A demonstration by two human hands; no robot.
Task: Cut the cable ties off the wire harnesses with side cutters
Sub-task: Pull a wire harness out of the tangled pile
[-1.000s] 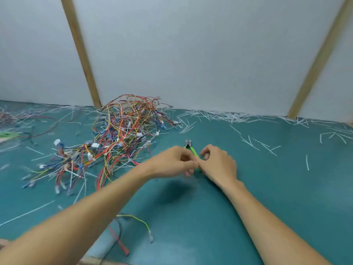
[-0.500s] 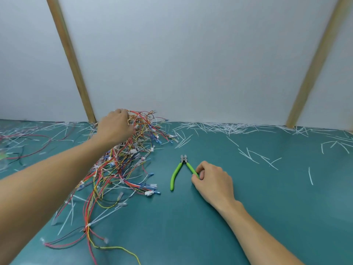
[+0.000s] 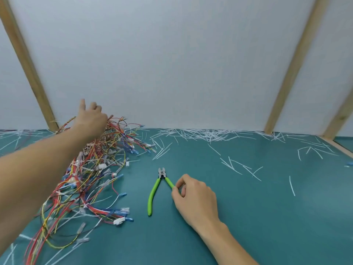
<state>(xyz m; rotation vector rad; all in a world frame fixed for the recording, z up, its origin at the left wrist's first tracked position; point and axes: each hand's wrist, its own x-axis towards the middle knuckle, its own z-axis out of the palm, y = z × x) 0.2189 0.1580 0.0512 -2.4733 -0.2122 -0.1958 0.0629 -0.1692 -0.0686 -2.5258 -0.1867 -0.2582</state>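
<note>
The right hand [image 3: 194, 199] pinches one green handle of the cutters [image 3: 159, 188], which lie spread on the green mat [image 3: 248, 217]. The left hand [image 3: 90, 119], fingers loosely open, reaches over the far end of the tangled wire pile [image 3: 91, 175]. Cut white ties [image 3: 206, 133] litter the mat along the white wall [image 3: 172, 64].

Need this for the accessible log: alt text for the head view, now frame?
A person's right hand pinches one green handle of the side cutters lying on a teal table, while the left hand reaches into the far end of a tangled pile of wire harnesses. Cut white cable ties litter the table along the white back wall.
</note>
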